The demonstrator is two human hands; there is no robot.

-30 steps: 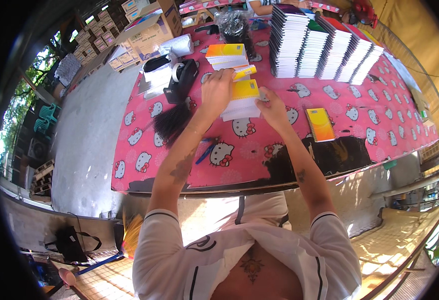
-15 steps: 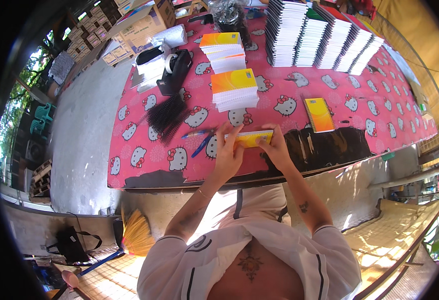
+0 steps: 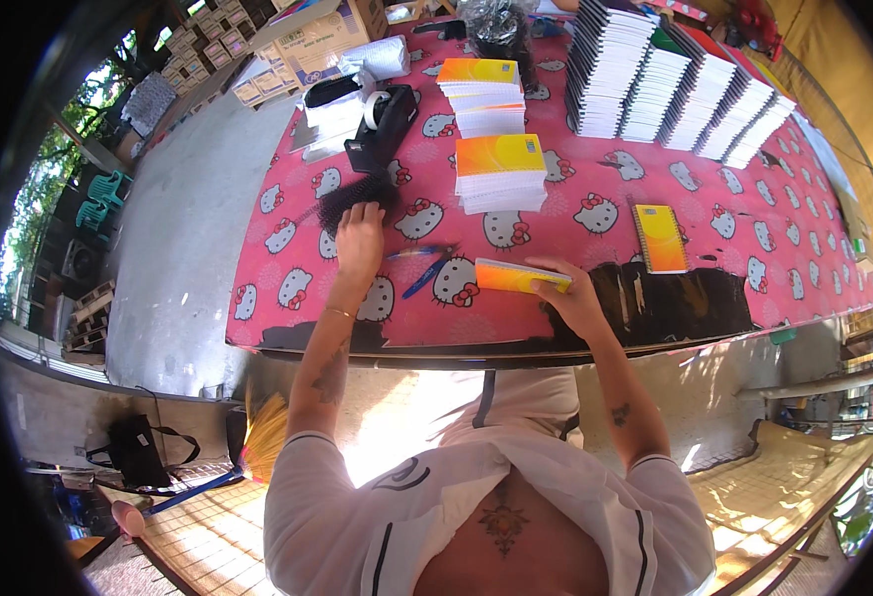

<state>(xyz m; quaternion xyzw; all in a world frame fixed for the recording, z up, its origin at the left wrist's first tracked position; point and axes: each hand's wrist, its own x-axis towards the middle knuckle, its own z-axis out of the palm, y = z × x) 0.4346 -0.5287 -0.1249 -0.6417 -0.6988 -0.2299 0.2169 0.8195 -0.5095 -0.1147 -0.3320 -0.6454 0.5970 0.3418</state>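
I watch from far away through the head camera, and I see the two arms come from the near side and reach over the table (image 3: 695, 204), which has a pink patterned cover. The left hand (image 3: 360, 241) is stretched forward, palm turned down, and its fingers (image 3: 368, 211) are bent a little at the near edge of a bundle of black coils (image 3: 355, 195). They seem to touch it, but the coils are blurred, so I cannot tell whether the fingers are closed on them. The right hand (image 3: 577, 298) is turned inward to the left, nearer to the table's near edge. Its thumb is on the near side and its other fingers on the far side, and so it is gripping the right end of a small notebook (image 3: 512, 278). This notebook has an orange and yellow cover, lies lengthwise from left to right, and its cover is facing me. Between the hands there is a blue-handled tool (image 3: 426, 270) on the table. Beyond the held notebook stands a near stack of notebooks (image 3: 501, 174), and just behind it a far stack (image 3: 481, 84). To the right, well apart, lies one single notebook (image 3: 661, 238).
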